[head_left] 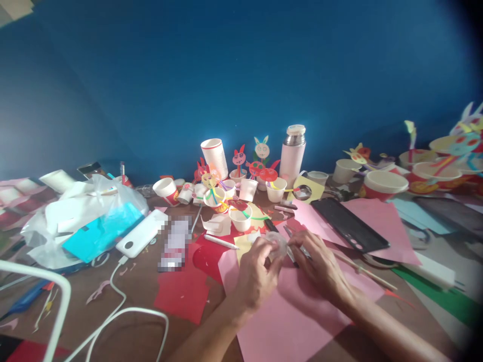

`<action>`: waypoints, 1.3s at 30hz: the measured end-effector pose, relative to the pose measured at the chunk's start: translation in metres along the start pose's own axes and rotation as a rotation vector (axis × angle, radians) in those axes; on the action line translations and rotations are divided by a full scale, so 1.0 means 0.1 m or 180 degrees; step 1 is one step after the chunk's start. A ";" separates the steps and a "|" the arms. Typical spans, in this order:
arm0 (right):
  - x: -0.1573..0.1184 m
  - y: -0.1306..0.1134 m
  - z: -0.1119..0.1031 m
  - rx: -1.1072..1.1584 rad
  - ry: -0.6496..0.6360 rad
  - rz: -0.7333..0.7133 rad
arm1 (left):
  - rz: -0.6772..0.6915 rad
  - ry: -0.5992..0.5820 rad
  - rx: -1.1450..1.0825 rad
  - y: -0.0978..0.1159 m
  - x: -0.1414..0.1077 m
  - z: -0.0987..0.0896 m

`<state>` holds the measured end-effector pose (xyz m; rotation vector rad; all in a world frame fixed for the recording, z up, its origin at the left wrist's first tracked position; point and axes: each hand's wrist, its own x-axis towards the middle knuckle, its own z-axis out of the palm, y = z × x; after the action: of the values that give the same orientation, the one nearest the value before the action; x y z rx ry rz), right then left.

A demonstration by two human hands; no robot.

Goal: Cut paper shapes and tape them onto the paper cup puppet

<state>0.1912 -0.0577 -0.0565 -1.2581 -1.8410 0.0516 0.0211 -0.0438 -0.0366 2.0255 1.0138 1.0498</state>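
Between the bent fingers of my left hand (258,271) is a whitish, see-through ring, which looks like a roll of clear tape (278,244). Just to its right, my right hand (317,259) curls its fingers down over a slim grey and dark object (289,232), too blurred to name. Both hands are above a pink paper sheet (298,322). A white pen (222,242) lies left of my left hand. Beyond the hands stands a paper cup (240,217) with a red paper piece and a green strip at its rim.
Paper-animal cups (215,197) crowd the back, beside a pink thermos (293,156). A black phone (349,225) lies right; a white power bank (141,234) with a cable (116,286) lies left. Red paper (183,291) and a plastic bag (113,193) are also left.
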 end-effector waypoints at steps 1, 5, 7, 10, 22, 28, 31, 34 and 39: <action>0.01 -0.01 -0.01 0.0082 -0.0002 0.0078 | -0.0026 0.0012 -0.0023 0.00 0.00 0.00; 0.05 -0.05 -0.06 0.0485 0.0100 0.0409 | -0.0190 0.0016 -0.0103 -0.01 0.02 -0.02; 0.06 -0.05 -0.08 0.0574 0.0150 0.0528 | -0.0215 0.0017 -0.0133 -0.01 0.02 -0.02; 0.05 -0.03 -0.07 0.0504 0.0088 0.0530 | -0.0227 0.0004 -0.0151 0.00 0.02 -0.01; 0.05 -0.05 -0.05 -0.0021 0.0078 0.0255 | -0.0312 -0.0061 -0.0187 -0.02 0.02 0.01; 0.07 -0.04 -0.07 0.0457 0.0093 0.0667 | -0.0358 0.0025 -0.0293 0.00 0.04 0.01; 0.06 -0.04 -0.05 0.0315 -0.0028 0.0536 | -0.0371 0.0035 -0.0381 0.00 0.03 0.02; 0.04 -0.05 -0.04 0.0120 0.0023 0.0358 | -0.0327 0.0048 -0.0466 -0.01 0.02 0.03; 0.04 -0.07 -0.06 0.0073 0.0011 0.0279 | -0.0288 0.0005 -0.0456 -0.03 0.01 0.03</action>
<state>0.1897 -0.0601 -0.0471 -1.3217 -1.7769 0.1182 0.0232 -0.0421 -0.0400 1.8471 0.9926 1.0459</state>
